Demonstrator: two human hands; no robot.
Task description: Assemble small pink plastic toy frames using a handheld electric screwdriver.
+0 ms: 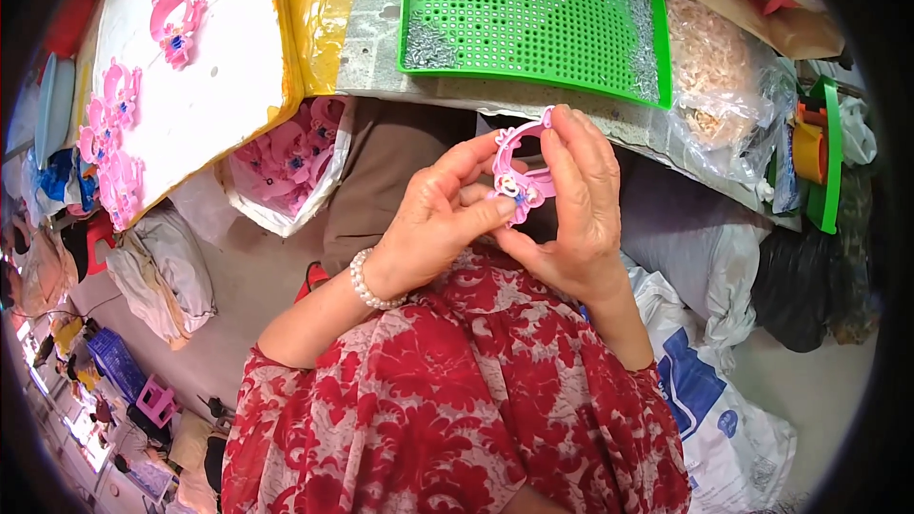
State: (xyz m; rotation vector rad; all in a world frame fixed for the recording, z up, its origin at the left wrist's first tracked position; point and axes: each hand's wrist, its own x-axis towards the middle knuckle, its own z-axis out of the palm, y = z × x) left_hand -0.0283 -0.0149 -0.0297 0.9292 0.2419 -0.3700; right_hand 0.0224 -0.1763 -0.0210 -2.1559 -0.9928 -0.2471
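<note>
Pinches a pink bangle (pixel 522 192) at its flowered end between thumb and fingers of the left hand (pixel 438 214). Steadies the upper end with fingertips of the right hand (pixel 583 195), with thumb spread well apart and low, near the flowers; cannot tell whether touching there. Holds the bangle above the lap, by the near edge of the table (pixel 371 43), with open room through the middle of the ring. Wears a pearl bracelet (pixel 358 281) on the left wrist and a red flowered garment (pixel 409 400). Has a white bag (pixel 752 438) with blue print at right and, at left, a white sack (pixel 309 214) of pink pieces (pixel 290 162), just beside the taped edge of a white board (pixel 228 48). Has more bangles (pixel 176 24) on that board, toward its left and far sides, with a broad white stretch from there to the yellow edge. Faces a green tray (pixel 664 48) near the table edge, with metal pins (pixel 430 46) gathered at both ends. Has a plastic bag (pixel 714 71) of pale shavings right of the tray and, far left, a blue crate (pixel 116 364) beside a pink stool (pixel 155 402).
</note>
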